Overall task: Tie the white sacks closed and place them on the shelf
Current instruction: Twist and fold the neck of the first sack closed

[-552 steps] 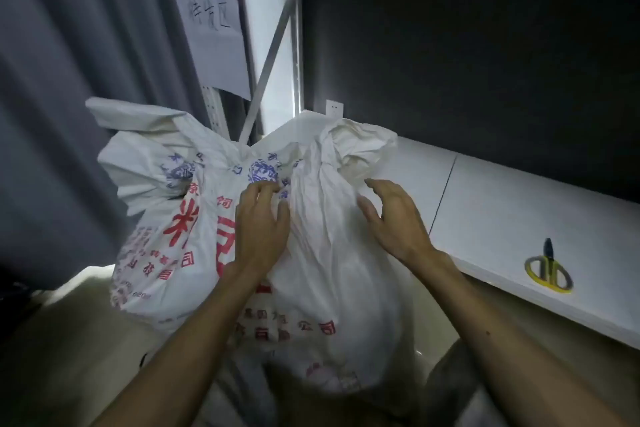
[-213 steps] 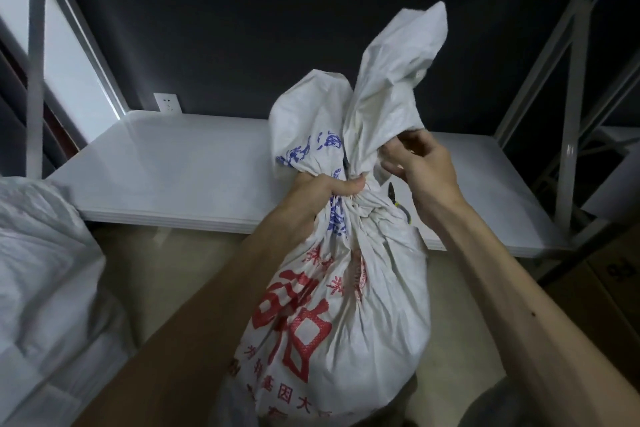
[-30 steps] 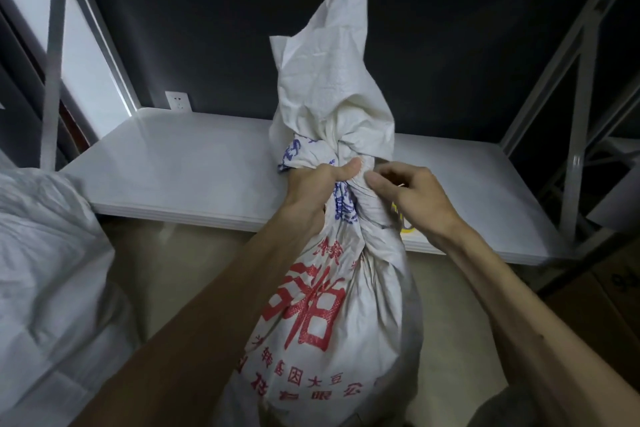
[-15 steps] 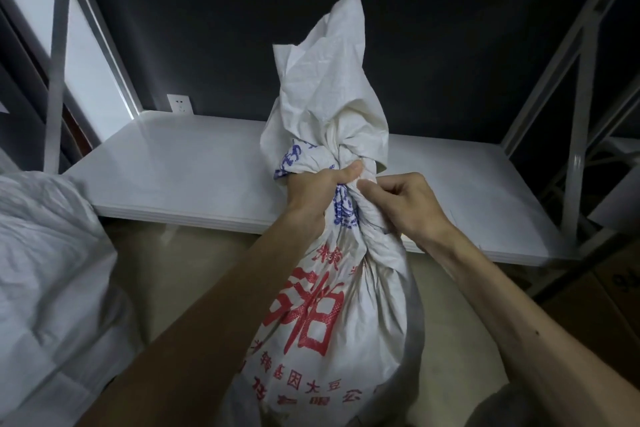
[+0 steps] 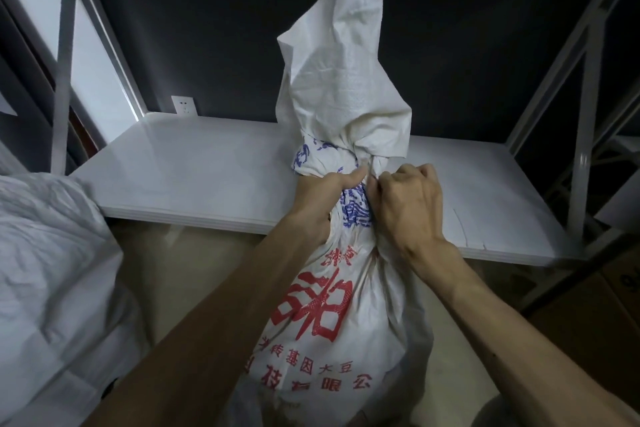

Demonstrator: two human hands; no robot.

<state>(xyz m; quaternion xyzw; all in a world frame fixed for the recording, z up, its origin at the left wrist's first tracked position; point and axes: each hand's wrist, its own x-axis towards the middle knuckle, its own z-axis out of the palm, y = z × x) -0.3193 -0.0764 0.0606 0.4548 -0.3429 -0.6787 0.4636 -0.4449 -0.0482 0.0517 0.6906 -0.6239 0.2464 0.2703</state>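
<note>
A white woven sack (image 5: 332,315) with red and blue print stands upright in front of the white shelf (image 5: 194,170). Its neck is twisted and knotted, and the loose top flap (image 5: 343,55) sticks straight up. My left hand (image 5: 325,198) grips the neck from the left, thumb on top. My right hand (image 5: 408,204) grips the neck from the right, just under the knot, fingers curled into the cloth. A second white sack (image 5: 48,274) lies at the left edge, below the shelf level.
The shelf board has grey metal uprights at the left (image 5: 62,55) and right (image 5: 585,107). A wall socket (image 5: 184,105) sits at the back left on the dark wall. Cardboard boxes (image 5: 602,315) stand at the lower right on the beige floor.
Over the last second my right hand has closed tighter on the neck under the knot. The top flap has stretched up taller. My left hand has kept its grip.
</note>
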